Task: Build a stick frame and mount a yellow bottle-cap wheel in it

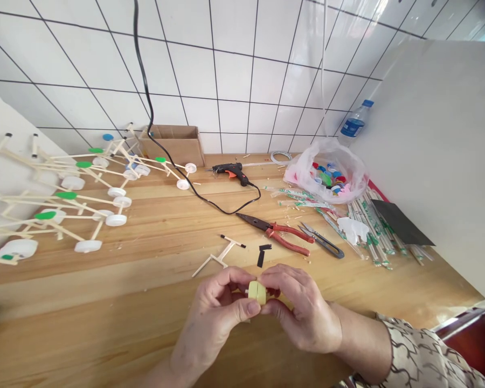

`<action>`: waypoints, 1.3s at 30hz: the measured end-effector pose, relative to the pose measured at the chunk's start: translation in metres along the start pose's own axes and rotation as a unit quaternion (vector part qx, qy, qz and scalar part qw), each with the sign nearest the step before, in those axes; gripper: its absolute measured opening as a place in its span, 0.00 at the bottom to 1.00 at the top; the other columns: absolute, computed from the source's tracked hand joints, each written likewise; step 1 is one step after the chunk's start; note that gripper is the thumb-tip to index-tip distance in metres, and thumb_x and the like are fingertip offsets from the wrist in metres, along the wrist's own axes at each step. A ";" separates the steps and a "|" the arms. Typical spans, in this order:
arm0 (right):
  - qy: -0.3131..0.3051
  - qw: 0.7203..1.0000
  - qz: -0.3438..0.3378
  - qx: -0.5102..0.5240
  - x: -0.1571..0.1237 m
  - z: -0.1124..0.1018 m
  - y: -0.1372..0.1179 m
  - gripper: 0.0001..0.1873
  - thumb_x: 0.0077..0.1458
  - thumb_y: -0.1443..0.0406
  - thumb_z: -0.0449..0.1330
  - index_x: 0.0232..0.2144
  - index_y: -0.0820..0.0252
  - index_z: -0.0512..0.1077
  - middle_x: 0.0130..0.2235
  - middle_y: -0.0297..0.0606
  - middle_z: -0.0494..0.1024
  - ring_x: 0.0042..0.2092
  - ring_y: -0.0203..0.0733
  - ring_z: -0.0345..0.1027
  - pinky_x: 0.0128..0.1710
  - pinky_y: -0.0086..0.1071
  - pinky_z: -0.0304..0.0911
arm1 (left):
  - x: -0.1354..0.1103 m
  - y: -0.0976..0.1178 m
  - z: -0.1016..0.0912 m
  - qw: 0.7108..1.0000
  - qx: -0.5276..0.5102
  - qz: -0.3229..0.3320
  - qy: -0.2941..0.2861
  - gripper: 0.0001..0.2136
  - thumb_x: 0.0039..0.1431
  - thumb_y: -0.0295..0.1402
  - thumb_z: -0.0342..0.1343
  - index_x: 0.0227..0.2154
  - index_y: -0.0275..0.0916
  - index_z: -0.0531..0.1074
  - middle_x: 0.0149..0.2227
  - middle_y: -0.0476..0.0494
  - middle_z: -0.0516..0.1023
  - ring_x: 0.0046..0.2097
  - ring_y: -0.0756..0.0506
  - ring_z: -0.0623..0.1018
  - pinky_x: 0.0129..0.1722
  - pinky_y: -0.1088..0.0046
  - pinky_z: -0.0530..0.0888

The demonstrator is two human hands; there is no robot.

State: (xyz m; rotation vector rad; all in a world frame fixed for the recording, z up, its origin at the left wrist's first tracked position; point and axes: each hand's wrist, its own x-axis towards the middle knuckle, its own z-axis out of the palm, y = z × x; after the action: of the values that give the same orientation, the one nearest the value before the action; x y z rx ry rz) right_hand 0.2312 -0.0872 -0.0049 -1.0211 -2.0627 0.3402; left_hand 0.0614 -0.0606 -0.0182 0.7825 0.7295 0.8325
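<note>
Between my two hands is a pair of pale yellow bottle caps (257, 291), pressed together face to face, with a short light stick end poking out on the left. My left hand (216, 312) pinches the caps from the left with thumb and fingers. From the right, my right hand (303, 307) grips them too, its fingertips partly hiding that side. Just beyond the hands lies a small frame of wooden sticks (219, 256) with black-wrapped ends. Beside it are black tape strips (261, 255).
Red-handled pliers (283, 233), thread snips (322, 240) and a glue gun (232, 171) with a black cord lie beyond. Several stick models (81, 199) with white cap wheels fill the left. At right are a bag of caps (327, 172) and wrapped chopsticks (369, 231).
</note>
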 end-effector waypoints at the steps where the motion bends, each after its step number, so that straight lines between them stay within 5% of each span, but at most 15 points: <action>1: -0.002 1.000 -0.002 -0.002 0.000 0.001 0.000 0.13 0.56 0.71 0.53 0.45 0.60 0.62 0.34 0.43 0.76 0.34 0.45 0.71 0.33 0.36 0.68 | 0.000 0.000 0.000 1.000 0.000 -0.001 -0.002 0.10 0.42 0.31 0.69 0.28 0.38 0.75 0.26 0.50 0.78 0.28 0.52 0.72 0.26 0.80 0.72; 10: -0.008 1.000 0.008 0.020 0.004 -0.001 0.005 0.11 0.56 0.70 0.54 0.44 0.60 0.63 0.35 0.44 0.76 0.35 0.44 0.70 0.33 0.36 0.68 | 0.000 0.006 0.001 0.997 0.074 0.011 -0.003 0.09 0.48 0.33 0.65 0.34 0.39 0.76 0.31 0.48 0.78 0.35 0.46 0.77 0.36 0.71 0.77; 20: -0.016 0.996 0.072 0.055 0.010 -0.004 0.007 0.09 0.58 0.64 0.55 0.41 0.62 0.66 0.30 0.39 0.72 0.30 0.39 0.66 0.29 0.32 0.64 | -0.001 0.013 0.001 0.991 0.134 0.008 0.020 0.16 0.53 0.39 0.60 0.44 0.41 0.74 0.38 0.44 0.81 0.37 0.45 0.79 0.38 0.73 0.76; 33: -0.025 0.979 0.155 0.129 0.006 0.002 0.006 0.10 0.56 0.64 0.56 0.40 0.63 0.69 0.26 0.35 0.71 0.28 0.36 0.65 0.28 0.30 0.63 | -0.001 0.014 0.007 0.990 0.137 -0.006 0.029 0.13 0.50 0.39 0.62 0.35 0.36 0.76 0.29 0.45 0.80 0.32 0.45 0.78 0.33 0.72 0.77; 39: -0.029 0.945 0.256 0.201 0.011 0.005 0.006 0.12 0.55 0.58 0.58 0.34 0.63 0.70 0.26 0.34 0.72 0.28 0.35 0.64 0.28 0.29 0.63 | 0.002 0.010 0.005 0.990 0.132 0.001 0.050 0.12 0.51 0.38 0.61 0.36 0.36 0.77 0.32 0.44 0.80 0.31 0.47 0.77 0.31 0.72 0.77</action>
State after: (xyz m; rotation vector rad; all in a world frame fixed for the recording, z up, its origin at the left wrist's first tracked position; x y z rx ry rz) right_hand 0.2271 -0.0749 -0.0056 -1.2813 -1.6472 1.0213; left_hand 0.0630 -0.0555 -0.0077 0.9825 0.9414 0.7910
